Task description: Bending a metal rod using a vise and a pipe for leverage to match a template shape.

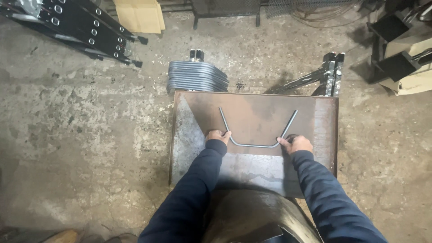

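A stained concrete floor (90, 135) fills most of the view, and on it stands the surface (324, 135), a rusty flat steel plate seen from straight above. Beyond its far edge hangs a stack of bent rods (198, 76), all curved alike, with black perforated steel bars (85, 27) lying at the far left and a sheet of cardboard (139, 15) beside them. On the plate lies the bent rod (254, 145), a thin steel bar formed into a wide U: its base runs across the plate close to the person, and its two legs splay away toward the far edge. The left hand (217, 135) is closed around the left bend and the right hand (294, 144) is closed over the right bend, both pressing the rod down against the plate. To do this well, I would judge that both corners should be kept flat on the steel so any twist or rocking shows at once, that the pressure of the two hands should stay even, and that the legs should be compared by eye for equal splay before the rod joins the stack.
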